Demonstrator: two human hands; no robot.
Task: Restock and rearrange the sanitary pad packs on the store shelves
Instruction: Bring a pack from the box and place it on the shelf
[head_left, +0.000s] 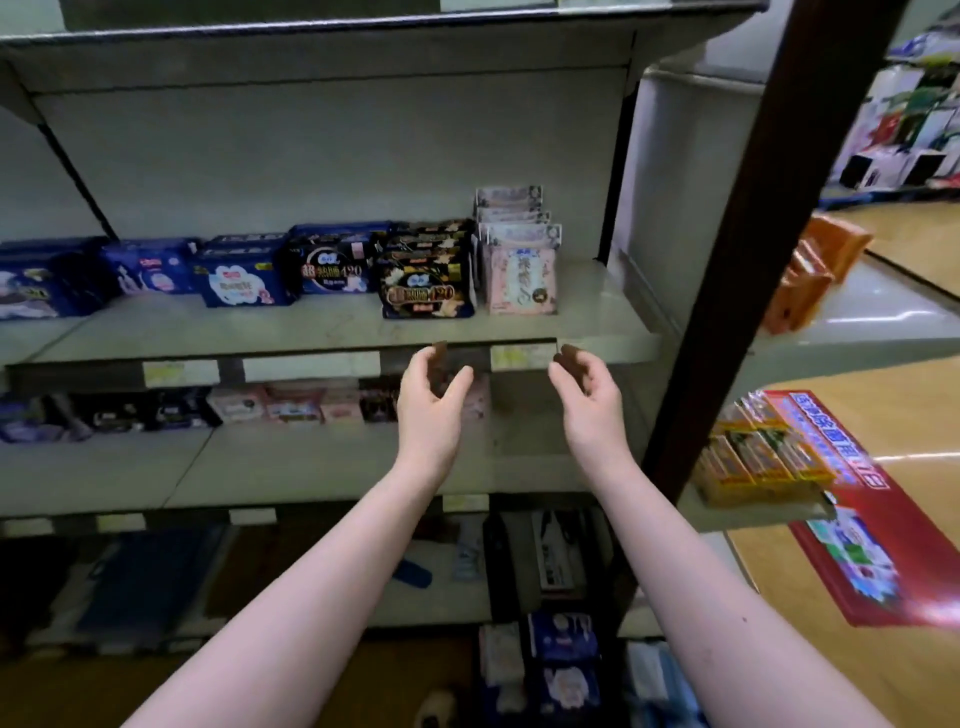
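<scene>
We're at the grey metal shelf (332, 332) at chest height, and both hands hover just in front of its lip. The left hand (434, 402) is under the black-and-gold sanitary pad packs (427, 291). The right hand (589, 392) is just below the pale price label (522, 357) under the pink floral sanitary pad packs (521, 280). Neither hand grips anything; the fingers (423, 364) on both are loosely curled, palms turned towards each other, with nothing between them. So where's the stock? It sits in a row along the back of this shelf: dark blue sanitary pad packs (244, 278) to the left, then the black-and-gold row, then the pink row. The front of the shelf is bare, and so is a stretch to the right of the pink packs. More packs sit deep on the lower shelf (311, 462), and a cluster of blue-and-white packs (563, 654) lies down by the floor. We'd call this a between-grips moment — hands poised to reach, not placing. Spaced as they are, they look set to take one row from both sides. The next move likely calls for reaching over the lip, closing on the front pack's sides and drawing the row forward without toppling the upright pink ones — or dipping down for fresh stock; we can't tell which.
</scene>
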